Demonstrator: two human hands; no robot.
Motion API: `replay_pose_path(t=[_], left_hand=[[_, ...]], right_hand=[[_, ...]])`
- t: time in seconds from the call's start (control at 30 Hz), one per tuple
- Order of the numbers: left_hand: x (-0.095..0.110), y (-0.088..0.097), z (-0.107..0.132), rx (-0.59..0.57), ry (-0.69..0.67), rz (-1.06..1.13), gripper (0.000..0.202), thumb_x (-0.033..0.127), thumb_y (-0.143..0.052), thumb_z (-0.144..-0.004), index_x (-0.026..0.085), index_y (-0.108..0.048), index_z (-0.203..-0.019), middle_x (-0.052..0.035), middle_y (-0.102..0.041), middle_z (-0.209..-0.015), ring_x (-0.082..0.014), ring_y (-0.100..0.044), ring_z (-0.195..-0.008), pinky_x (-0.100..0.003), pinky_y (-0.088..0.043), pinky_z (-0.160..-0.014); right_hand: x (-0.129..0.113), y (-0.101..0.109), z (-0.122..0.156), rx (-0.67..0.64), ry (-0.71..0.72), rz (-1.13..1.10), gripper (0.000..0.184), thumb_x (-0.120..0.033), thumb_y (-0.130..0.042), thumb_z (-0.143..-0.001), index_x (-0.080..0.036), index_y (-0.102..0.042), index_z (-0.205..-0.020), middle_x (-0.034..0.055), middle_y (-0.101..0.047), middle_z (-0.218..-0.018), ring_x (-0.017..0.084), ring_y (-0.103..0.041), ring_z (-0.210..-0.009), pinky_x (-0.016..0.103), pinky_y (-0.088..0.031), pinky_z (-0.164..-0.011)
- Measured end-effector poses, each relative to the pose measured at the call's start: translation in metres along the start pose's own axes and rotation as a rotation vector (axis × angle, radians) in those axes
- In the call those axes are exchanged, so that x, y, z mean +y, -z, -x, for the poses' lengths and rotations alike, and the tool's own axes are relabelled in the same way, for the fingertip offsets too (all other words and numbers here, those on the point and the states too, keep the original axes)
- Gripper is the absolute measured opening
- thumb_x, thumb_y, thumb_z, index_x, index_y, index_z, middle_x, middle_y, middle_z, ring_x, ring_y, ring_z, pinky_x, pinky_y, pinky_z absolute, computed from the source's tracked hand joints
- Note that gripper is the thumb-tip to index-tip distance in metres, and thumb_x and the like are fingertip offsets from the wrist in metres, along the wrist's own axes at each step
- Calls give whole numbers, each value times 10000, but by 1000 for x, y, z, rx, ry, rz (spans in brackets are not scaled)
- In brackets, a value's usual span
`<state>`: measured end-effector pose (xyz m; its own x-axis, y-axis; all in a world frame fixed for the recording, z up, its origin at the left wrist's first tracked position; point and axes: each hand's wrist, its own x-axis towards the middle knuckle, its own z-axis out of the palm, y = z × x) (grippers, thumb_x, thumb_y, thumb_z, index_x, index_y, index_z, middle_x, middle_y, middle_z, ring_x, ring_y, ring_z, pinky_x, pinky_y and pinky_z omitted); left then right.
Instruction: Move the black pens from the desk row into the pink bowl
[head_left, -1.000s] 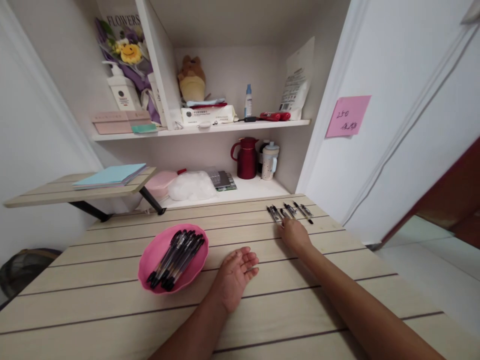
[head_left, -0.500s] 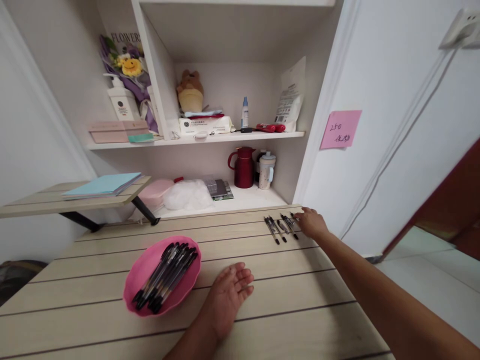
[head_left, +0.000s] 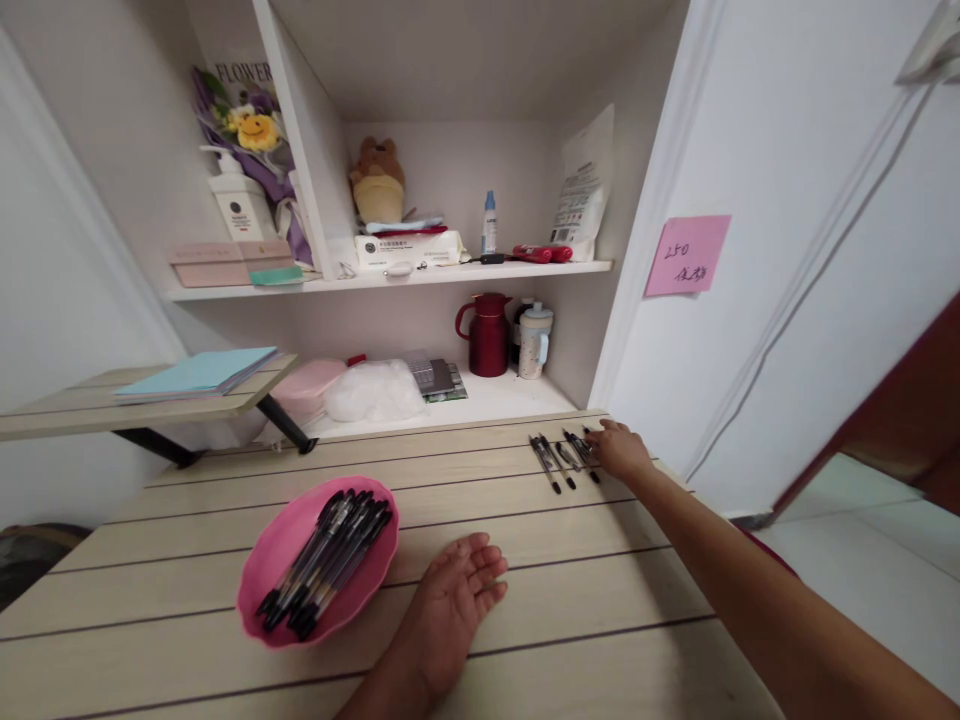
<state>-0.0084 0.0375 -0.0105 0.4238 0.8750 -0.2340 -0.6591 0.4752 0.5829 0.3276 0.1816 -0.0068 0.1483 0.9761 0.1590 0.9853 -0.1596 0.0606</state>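
Observation:
Several black-capped gel pens (head_left: 322,565) lie bundled in a pink scalloped bowl (head_left: 255,560) at the left of the table. Beside the bowl, my left hand (head_left: 454,600) rests palm up, empty, with its fingers loosely spread. Farther back at the right, a short row of pens (head_left: 545,464) lies on the wood, roughly side by side. My right hand (head_left: 619,450) is at the right end of that row, fingers curled down on a pen (head_left: 587,431); its dark end peeks out and the hand covers the rest.
A raised wooden stand (head_left: 247,392) with blue paper (head_left: 199,372) stands at the left. Behind the slatted table (head_left: 540,590) is a white shelf (head_left: 390,287) with a red jug (head_left: 489,335), a cup (head_left: 534,342) and a white bundle (head_left: 375,390). The wall (head_left: 637,360) rises at the right.
The view has shifted slightly. My right hand stays at the right end of the pen row, with its fingers a little lower over the pen. My left hand and the bowl look unmoved.

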Motion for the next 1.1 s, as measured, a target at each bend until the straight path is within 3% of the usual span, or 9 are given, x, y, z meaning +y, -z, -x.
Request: replay_pose_path(t=[0.43,0.73,1.1], left_hand=[[0,0,0,3,8,-6,246,294,-593,-745,152,-636,-942,-103,-623,-959,-222,-559,-946,-381,-360,-887],[0,0,0,-10,8,-6,253,297,-605,-735,152,-636,-940,-108,-626,-954,-222,-560,-947,-387,-351,-893],[0,-1,0,5,8,0,248,302,-617,-727,152,-638,-923,-107,-632,-937,-222,-567,-934,-388,-351,-887]], right_hand=[[-1,10,16,-18,21,1,247,-194,-434,-804,-203,-672,-871,122,-561,-1059,242,-480,-1022,324,-359,-771],[-7,7,22,-13,-2,-5,226,-285,-483,-783,-164,-655,-866,140,-549,-1108,264,-477,-1032,337,-351,-785],[-11,5,19,-22,-10,-19,235,-280,-459,-791,-147,-653,-799,145,-578,-1024,257,-498,-988,327,-356,-757]])
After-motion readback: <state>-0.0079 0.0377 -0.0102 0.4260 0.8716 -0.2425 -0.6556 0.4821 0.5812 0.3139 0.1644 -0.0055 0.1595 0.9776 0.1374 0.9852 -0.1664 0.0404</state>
